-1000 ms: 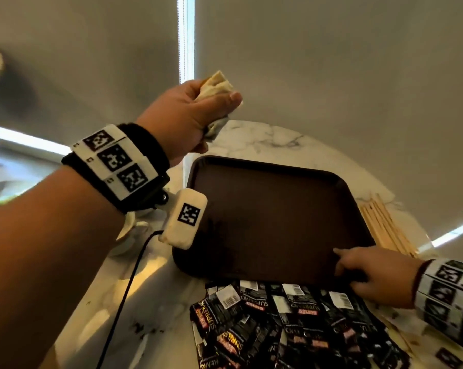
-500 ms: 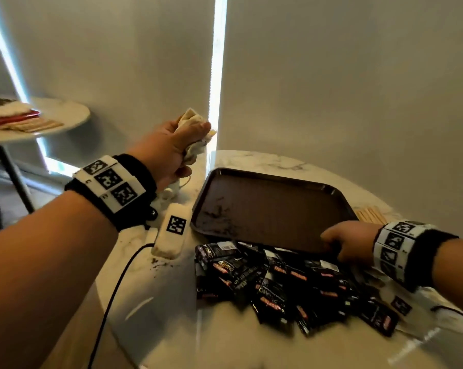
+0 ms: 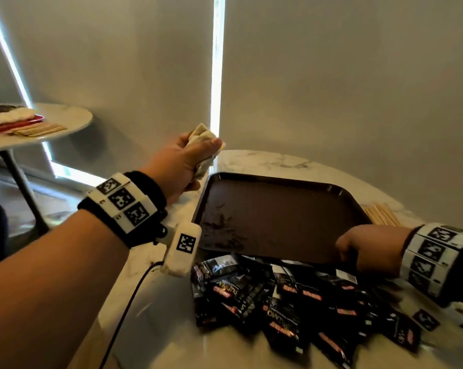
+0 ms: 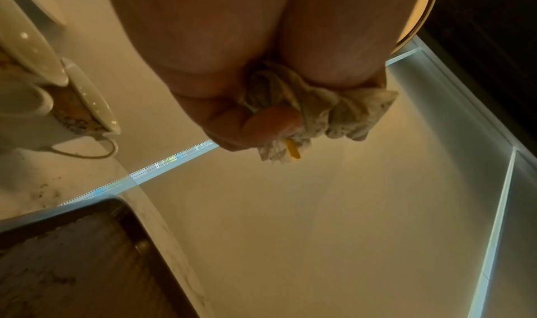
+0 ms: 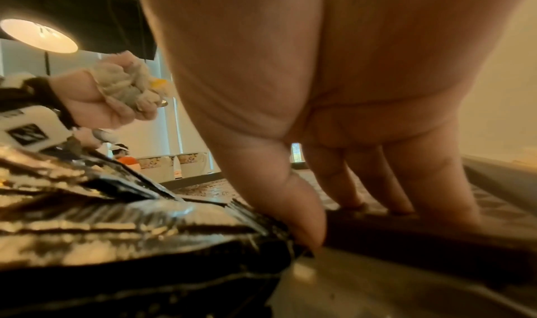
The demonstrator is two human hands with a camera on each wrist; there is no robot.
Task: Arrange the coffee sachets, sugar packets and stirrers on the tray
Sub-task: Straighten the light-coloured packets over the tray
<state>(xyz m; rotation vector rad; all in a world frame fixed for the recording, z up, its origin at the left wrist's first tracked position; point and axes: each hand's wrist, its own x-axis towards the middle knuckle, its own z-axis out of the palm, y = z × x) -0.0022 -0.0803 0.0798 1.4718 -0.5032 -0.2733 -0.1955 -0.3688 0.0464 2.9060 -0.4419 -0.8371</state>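
My left hand (image 3: pixel 179 163) still clenches the crumpled cloth (image 3: pixel 202 145) above the table; my right hand (image 3: pixel 369 247) keeps gripping the brown tray's (image 3: pixel 278 217) near rim, coffee sachets (image 3: pixel 291 299) heaped just beside those fingers.

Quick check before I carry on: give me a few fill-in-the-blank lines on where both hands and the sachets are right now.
1. The left hand grips a crumpled ____, raised above the table.
2. The right hand holds the near rim of the ____.
3. The black coffee sachets lie in a pile on the ____, not on the tray.

Missing words: cloth; tray; table
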